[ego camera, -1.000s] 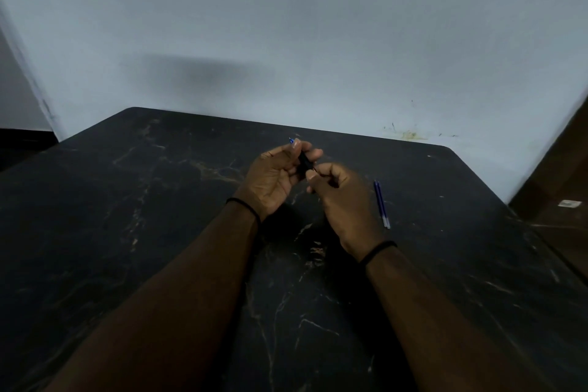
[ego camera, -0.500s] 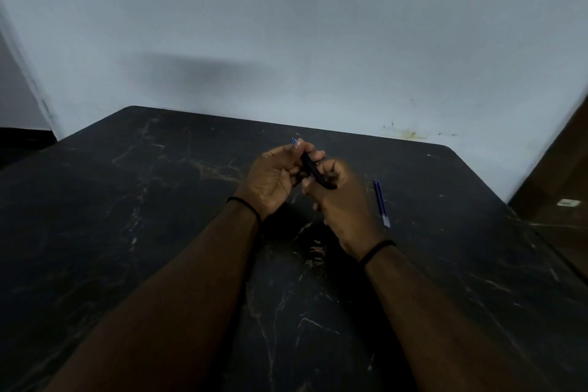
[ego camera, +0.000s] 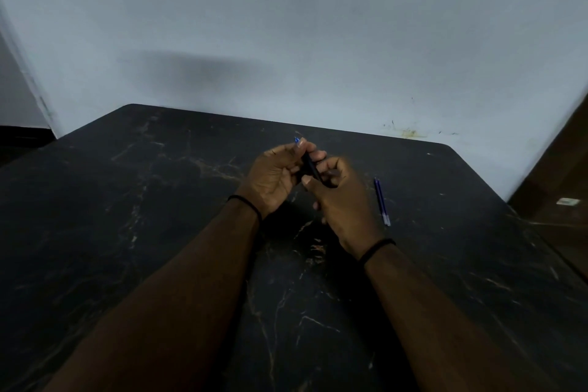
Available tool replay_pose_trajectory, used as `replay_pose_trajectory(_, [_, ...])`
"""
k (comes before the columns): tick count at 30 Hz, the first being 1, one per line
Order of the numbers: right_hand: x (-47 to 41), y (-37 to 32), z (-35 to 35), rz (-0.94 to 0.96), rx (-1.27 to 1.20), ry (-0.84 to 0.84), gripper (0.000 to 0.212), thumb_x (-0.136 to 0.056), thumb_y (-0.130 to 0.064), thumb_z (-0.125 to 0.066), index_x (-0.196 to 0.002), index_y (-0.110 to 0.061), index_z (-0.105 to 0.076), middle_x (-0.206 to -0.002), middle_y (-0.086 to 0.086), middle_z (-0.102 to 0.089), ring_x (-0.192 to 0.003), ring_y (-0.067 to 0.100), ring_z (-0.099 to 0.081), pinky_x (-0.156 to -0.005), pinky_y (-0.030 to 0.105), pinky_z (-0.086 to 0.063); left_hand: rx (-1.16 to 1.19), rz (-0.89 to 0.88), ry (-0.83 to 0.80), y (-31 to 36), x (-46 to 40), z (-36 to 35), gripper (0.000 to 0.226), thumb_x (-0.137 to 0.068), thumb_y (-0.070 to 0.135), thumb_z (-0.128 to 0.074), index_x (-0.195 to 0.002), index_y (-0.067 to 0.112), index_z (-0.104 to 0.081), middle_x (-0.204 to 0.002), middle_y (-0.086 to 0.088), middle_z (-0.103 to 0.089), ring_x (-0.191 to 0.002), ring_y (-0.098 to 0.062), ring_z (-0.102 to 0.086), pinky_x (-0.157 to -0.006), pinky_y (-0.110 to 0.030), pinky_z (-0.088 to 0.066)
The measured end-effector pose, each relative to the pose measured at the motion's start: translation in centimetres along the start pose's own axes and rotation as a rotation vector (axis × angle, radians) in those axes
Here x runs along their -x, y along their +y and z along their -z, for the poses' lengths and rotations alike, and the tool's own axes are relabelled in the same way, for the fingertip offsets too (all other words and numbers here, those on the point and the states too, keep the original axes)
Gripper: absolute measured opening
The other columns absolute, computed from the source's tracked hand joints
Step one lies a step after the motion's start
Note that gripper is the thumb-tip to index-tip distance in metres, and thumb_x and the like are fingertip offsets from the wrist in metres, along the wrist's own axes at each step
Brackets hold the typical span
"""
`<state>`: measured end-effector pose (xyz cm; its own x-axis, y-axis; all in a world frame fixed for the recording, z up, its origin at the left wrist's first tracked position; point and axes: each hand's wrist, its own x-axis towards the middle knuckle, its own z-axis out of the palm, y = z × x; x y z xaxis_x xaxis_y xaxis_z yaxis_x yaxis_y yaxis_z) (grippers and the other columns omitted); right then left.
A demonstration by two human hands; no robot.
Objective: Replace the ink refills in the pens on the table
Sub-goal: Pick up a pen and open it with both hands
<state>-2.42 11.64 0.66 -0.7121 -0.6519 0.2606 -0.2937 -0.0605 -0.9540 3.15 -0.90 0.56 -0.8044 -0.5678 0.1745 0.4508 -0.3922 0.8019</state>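
- Left hand point(ego camera: 276, 176): raised above the table, palm turned inward, fingers curled. The fingertips pinch the upper end of a slim black pen barrel point(ego camera: 311, 165).
- A small bright blue tip point(ego camera: 297, 139) projects past the left fingertips, at the far end of the barrel.
- Right hand point(ego camera: 343, 204): just beside the left, back of the hand toward me, fingers curled. Thumb and forefinger grip the lower end of the same barrel.
- The barrel runs slantwise between the two hands, far end to the left, near end to the right; its middle part shows, the ends are covered by fingers.
- Thin blue ink refills point(ego camera: 381, 201): lying on the table to the right of the right hand, near it but not touching, side by side, pale ends toward the person. They look like two; I cannot tell for sure.
- Each wrist carries a thin black band point(ego camera: 377, 248).
- Black marble-patterned tabletop point(ego camera: 159, 232): pale veins, set against a plain grey-white wall point(ego camera: 286, 25).
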Motion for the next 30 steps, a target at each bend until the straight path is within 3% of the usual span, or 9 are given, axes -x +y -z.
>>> replay_pose_trajectory(3, [-0.02,-0.20,-0.10,0.001,0.073,0.003,0.024,-0.102,-0.033,-0.054,-0.095,-0.014,-0.067,-0.080,0.004,-0.074,-0.065,0.003,-0.062,-0.061,0.022,-0.044,-0.030,0.012,-0.001,0.34,0.25,-0.15,0.020,-0.087,0.019,-0.060,-0.094,0.002,-0.065,-0.106,-0.026,-0.065,-0.084,-0.027,-0.070,-0.057,-0.030,-0.058])
replay_pose_trajectory(5, [-0.07,-0.08,-0.06,0.021,0.129,0.009,0.038,-0.105,-0.031,-0.047,-0.084,-0.009,-0.070,-0.069,0.000,-0.070,-0.053,-0.003,-0.055,-0.056,0.020,-0.038,-0.055,0.011,0.003,0.31,0.26,-0.14,0.018,-0.089,0.019,-0.058,-0.095,0.002,-0.065,-0.104,-0.024,-0.066,-0.076,-0.024,-0.068,-0.051,-0.026,-0.053])
replay_pose_trajectory(7, [-0.15,0.16,0.02,0.051,0.146,0.019,0.035,-0.103,-0.025,-0.051,-0.080,-0.006,-0.070,-0.060,-0.008,-0.061,-0.047,-0.003,-0.049,-0.050,0.014,-0.032,-0.064,0.005,0.008,0.22,0.15,-0.07,0.016,-0.093,0.016,-0.056,-0.093,0.003,-0.065,-0.100,-0.021,-0.069,-0.076,-0.023,-0.070,-0.054,-0.028,-0.056])
replay_pose_trajectory(10, [-0.34,0.26,0.10,0.067,0.059,0.033,0.010,-0.094,-0.017,-0.066,-0.090,-0.009,-0.068,-0.072,-0.006,-0.064,-0.061,0.001,-0.054,-0.057,0.018,-0.040,-0.036,-0.006,0.004,0.07,-0.08,0.21,0.015,-0.093,0.012,-0.056,-0.092,0.001,-0.067,-0.094,-0.018,-0.072,-0.091,-0.027,-0.072,-0.083,-0.038,-0.060])
replay_pose_trajectory(15, [-0.29,0.18,-0.13,0.056,0.038,0.053,0.014,-0.090,-0.015,-0.071,-0.102,-0.011,-0.063,-0.094,0.008,-0.071,-0.081,0.010,-0.065,-0.071,0.023,-0.050,-0.051,0.005,0.002,-0.04,-0.07,0.11,0.015,-0.092,0.011,-0.058,-0.091,0.002,-0.069,-0.089,-0.015,-0.075,-0.084,-0.025,-0.073,-0.065,-0.027,-0.058])
replay_pose_trajectory(18, [-0.31,-0.01,-0.09,0.030,0.160,0.029,0.029,-0.102,-0.031,-0.053,-0.093,-0.009,-0.070,-0.082,0.000,-0.071,-0.062,-0.006,-0.059,-0.057,0.009,-0.039,-0.049,-0.007,-0.012,-0.14,-0.12,0.20,0.016,-0.083,0.016,-0.064,-0.091,0.004,-0.070,-0.094,-0.015,-0.075,-0.090,-0.025,-0.072,-0.068,-0.030,-0.059])
replay_pose_trajectory(20, [-0.39,0.06,0.04,0.025,0.240,0.011,0.040,-0.104,-0.029,-0.047,-0.085,-0.004,-0.071,-0.076,0.003,-0.069,-0.059,0.001,-0.054,-0.055,0.015,-0.037,-0.044,-0.012,-0.018,-0.19,-0.16,0.20,0.014,-0.084,0.015,-0.063,-0.089,0.005,-0.071,-0.097,-0.014,-0.076,-0.092,-0.024,-0.073,-0.069,-0.030,-0.059])
replay_pose_trajectory(27, [-0.21,0.17,0.15,0.050,0.110,0.049,0.007,-0.090,-0.016,-0.072,-0.089,-0.010,-0.070,-0.084,0.005,-0.072,-0.077,0.018,-0.067,-0.074,0.032,-0.054,-0.019,-0.021,-0.043,-0.37,-0.36,0.34,0.014,-0.079,0.015,-0.066,-0.082,0.006,-0.077,-0.103,-0.018,-0.075,-0.098,-0.028,-0.072,-0.085,-0.034,-0.059])
replay_pose_trajectory(30, [-0.25,0.37,0.06,0.035,0.091,0.064,0.016,-0.086,-0.017,-0.076,-0.092,-0.009,-0.064,-0.087,0.008,-0.071,-0.075,0.019,-0.065,-0.072,0.035,-0.052,-0.028,-0.022,-0.040,-0.49,-0.43,0.27,0.014,-0.079,0.015,-0.066,-0.081,0.007,-0.077,-0.101,-0.017,-0.075,-0.098,-0.028,-0.072,-0.086,-0.037,-0.059])
